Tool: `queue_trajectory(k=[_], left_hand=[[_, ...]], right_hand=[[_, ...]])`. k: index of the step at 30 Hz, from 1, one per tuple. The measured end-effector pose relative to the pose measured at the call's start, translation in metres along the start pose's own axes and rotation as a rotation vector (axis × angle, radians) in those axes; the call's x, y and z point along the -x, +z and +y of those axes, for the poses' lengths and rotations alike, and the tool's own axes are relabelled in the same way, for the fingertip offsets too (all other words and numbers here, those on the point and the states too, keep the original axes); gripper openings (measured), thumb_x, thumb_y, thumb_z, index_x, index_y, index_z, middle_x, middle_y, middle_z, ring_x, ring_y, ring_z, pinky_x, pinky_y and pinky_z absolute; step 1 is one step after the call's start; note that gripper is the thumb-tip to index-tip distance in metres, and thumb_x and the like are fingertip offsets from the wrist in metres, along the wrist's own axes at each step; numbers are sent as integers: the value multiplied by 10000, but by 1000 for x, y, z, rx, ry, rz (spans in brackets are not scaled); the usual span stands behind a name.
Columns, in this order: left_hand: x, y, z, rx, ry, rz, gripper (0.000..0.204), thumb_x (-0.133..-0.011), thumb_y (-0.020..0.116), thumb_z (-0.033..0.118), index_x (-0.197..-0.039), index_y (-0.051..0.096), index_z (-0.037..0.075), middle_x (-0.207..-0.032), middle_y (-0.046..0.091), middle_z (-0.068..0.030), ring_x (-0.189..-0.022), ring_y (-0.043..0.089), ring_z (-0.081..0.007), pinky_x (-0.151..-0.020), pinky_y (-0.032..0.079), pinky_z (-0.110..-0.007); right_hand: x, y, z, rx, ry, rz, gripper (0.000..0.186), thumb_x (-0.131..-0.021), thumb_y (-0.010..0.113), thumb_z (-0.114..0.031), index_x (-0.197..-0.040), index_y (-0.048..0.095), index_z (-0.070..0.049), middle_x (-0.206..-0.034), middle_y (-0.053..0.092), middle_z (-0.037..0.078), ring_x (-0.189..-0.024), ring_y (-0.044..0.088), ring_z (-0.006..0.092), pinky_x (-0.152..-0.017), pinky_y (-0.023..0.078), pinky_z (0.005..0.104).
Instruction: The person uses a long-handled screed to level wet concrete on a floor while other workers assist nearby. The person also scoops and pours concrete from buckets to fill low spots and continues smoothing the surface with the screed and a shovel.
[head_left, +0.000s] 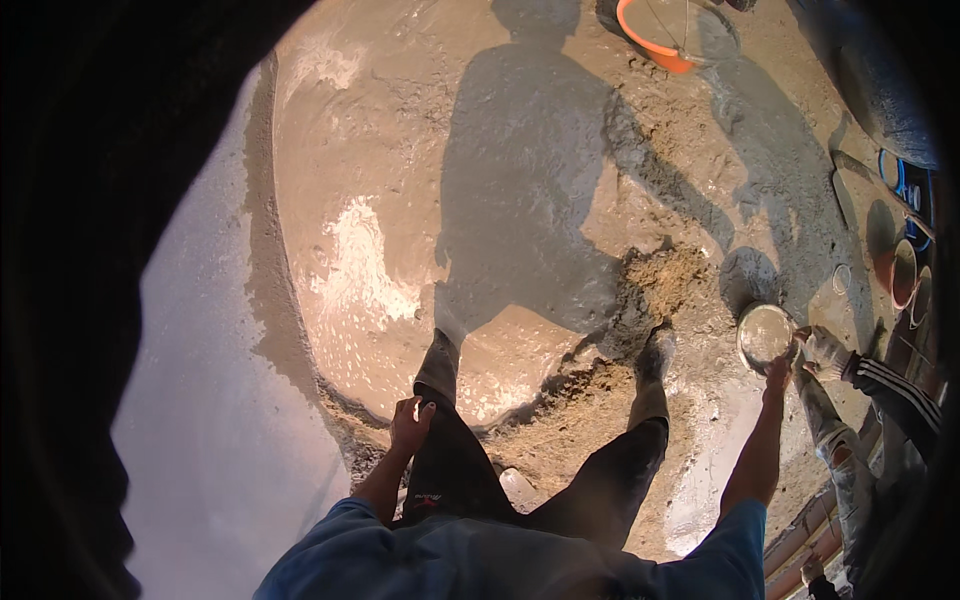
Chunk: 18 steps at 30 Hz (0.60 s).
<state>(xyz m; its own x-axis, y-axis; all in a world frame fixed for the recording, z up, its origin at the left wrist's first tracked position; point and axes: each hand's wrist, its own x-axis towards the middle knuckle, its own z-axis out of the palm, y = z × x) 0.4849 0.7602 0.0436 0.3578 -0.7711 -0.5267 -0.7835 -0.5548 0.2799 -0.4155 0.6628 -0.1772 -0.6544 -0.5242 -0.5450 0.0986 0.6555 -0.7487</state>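
By the look of it, you're partway through: the broad grey slurry bed [350, 130], sweeping from 9 to 1 o'clock, seems already wetted and levelled, while the coarse sandy heap [670, 281] towards 3 o'clock looks yet to be worked in. The round pan [741, 345] is farther out at 3 o'clock, pale-rimmed and grey inside — whether filled or merely coated, you can't tell. Your right hand [779, 372] has its fingers on the near rim, apparently gripping it, just beside a co-worker's gloved hand [826, 352]. At 7 o'clock your left hand [410, 425] rests against your left leg [450, 450], fingers loosely curled, grasping nothing.
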Motion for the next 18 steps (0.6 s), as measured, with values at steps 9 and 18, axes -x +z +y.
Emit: queue_trajectory(k=[9, 18], left_hand=[[22, -64, 3, -53, -183, 33, 470, -894, 622, 427, -1166, 609, 44, -1169, 575, -191, -1104, 568, -358, -908, 476, -440], [-3, -109, -63, 275, -174, 109, 483, -873, 642, 445, -1161, 625, 57, -1100, 574, -164, -981, 597, -317, -848, 487, -430]], right_hand=[[198, 109, 26, 522, 108, -319, 143, -881, 559, -185, -996, 622, -130, -662, 489, -50, -485, 470, 71, -412, 348, 215], [384, 173, -108, 733, 127, -486, 252, -881, 575, -202, -1090, 616, -66, -787, 623, 70, -566, 638, 168, -449, 487, 306]])
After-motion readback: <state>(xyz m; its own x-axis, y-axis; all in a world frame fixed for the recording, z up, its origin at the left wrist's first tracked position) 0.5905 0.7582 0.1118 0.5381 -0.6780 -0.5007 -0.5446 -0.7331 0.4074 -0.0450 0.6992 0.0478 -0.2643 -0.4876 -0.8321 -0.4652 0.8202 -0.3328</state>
